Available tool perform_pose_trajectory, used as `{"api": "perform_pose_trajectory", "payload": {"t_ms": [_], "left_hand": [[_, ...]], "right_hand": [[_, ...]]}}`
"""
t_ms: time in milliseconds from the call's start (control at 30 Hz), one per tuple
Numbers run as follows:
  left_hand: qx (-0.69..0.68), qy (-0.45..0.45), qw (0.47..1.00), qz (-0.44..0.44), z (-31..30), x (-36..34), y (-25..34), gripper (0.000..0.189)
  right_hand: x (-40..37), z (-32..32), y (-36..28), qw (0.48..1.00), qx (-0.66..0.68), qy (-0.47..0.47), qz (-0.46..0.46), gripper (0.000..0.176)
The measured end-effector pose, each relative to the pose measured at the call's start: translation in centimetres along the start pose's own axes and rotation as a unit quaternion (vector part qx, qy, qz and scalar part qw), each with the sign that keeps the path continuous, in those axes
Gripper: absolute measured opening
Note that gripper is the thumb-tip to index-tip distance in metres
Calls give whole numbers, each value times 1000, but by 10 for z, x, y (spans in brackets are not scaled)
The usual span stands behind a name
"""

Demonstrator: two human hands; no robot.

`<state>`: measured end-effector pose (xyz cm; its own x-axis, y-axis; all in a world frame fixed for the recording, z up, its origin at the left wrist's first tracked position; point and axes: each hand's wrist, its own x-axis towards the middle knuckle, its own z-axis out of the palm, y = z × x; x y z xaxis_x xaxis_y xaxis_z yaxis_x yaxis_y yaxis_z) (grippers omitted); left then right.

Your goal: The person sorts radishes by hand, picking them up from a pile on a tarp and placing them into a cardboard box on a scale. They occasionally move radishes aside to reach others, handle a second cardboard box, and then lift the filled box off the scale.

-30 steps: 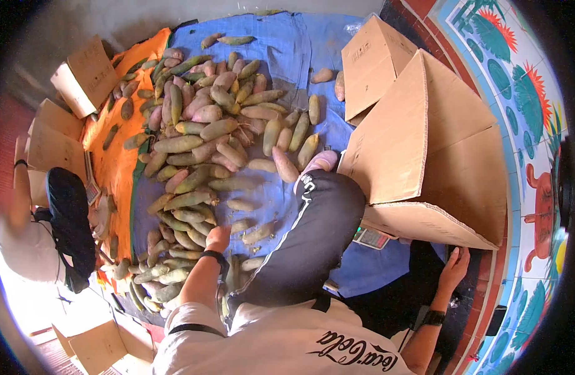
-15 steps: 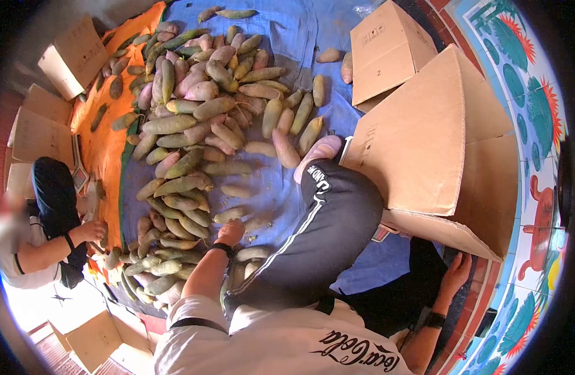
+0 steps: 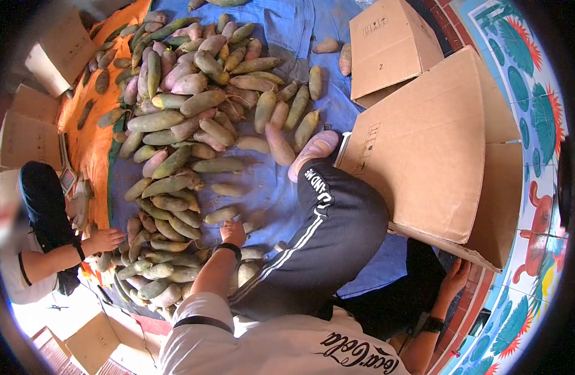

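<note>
My left hand point(image 3: 233, 233) reaches down onto the blue cloth, with a black band at its wrist. Its short-looking fingers are apart, right at the end of a green radish point(image 3: 221, 214). To its left lies a big heap of long green and pinkish radishes point(image 3: 169, 120). My right hand point(image 3: 457, 275) is low on the right, its fingers at the bottom edge of a large cardboard box point(image 3: 419, 150). Part of that grip is hidden behind the edge. My bent leg point(image 3: 325, 231) in dark trousers lies between my hands.
A co-worker's hand point(image 3: 105, 240) stretches toward the heap from the left. Cardboard boxes stand at upper left point(image 3: 65, 56), at lower left point(image 3: 94, 337) and behind the large one point(image 3: 387, 53). Orange cloth point(image 3: 87, 140) borders the blue cloth point(image 3: 281, 37); a painted tile wall point(image 3: 534, 187) runs along the right.
The large box looks nearer and lower on my right. My left hand has shifted slightly right relative to the radishes. The co-worker's hand has moved right, toward the heap.
</note>
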<state>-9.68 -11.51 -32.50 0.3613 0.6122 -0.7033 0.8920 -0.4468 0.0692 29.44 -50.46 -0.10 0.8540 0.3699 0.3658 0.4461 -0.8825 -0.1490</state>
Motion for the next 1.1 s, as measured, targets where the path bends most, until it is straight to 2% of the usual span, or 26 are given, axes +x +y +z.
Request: {"api": "perform_pose_trajectory", "payload": {"t_ms": [100,167,267,300,333,400,433,500,533,600,633,667,733,767,833,900,933,967,1000,1100], "left_hand": [[36,-7,999,22,-15,-14,3,25],[47,135,988,56,-3,-9,-10,22],[78,140,986,54,-32,-7,-30,24],[105,100,989,19,-36,-4,-36,26],[105,101,989,20,-49,-6,-41,26],[101,155,982,-41,-74,-16,-53,29],[103,155,982,-42,-74,-14,-65,29],[121,251,959,-51,-72,-10,-90,34],[122,252,959,-53,-86,-16,-89,34],[53,244,956,-155,-115,-32,-92,38],[53,296,944,-137,-112,-36,-95,40],[54,297,943,-138,-106,-40,-96,40],[88,365,925,-56,-94,-45,-89,40],[102,275,954,-65,-89,-49,-80,40],[65,134,989,-16,-57,-43,-76,41],[110,42,992,42,-38,-59,-64,38],[109,43,992,45,-30,-64,-61,38],[65,-4,998,13,-20,-69,-58,37],[21,-51,998,-19,-12,-73,-56,36],[8,-102,993,-56,3,-77,-59,35]], "right_hand": [[-1,-2,-1,1000,0,3,-27,34],[-2,-2,1,1000,-2,-24,13,34],[-1,-1,-3,1000,0,3,-8,35],[-1,-1,-2,1000,0,3,-8,35],[-1,-1,-2,1000,-11,9,-18,35],[-1,-2,-4,999,-21,15,-27,34],[-1,-3,-7,1000,0,5,-7,34],[1,-3,-12,1000,25,-7,11,34],[2,-3,-13,1000,26,0,5,34],[2,-3,-15,1000,29,4,-2,35],[2,-2,-15,1000,23,13,-14,35],[1,-2,-16,999,18,22,-27,35],[2,-2,-13,999,1,22,-35,36],[2,-2,-12,999,-16,22,-44,36],[1,-1,-6,999,-6,19,-35,35],[-1,1,-3,999,2,18,-26,35],[0,3,-2,999,52,8,-8,35],[1,3,-2,995,102,-2,11,35],[1,2,-2,995,100,0,10,35],[1,1,-8,999,34,1,2,33]]}}
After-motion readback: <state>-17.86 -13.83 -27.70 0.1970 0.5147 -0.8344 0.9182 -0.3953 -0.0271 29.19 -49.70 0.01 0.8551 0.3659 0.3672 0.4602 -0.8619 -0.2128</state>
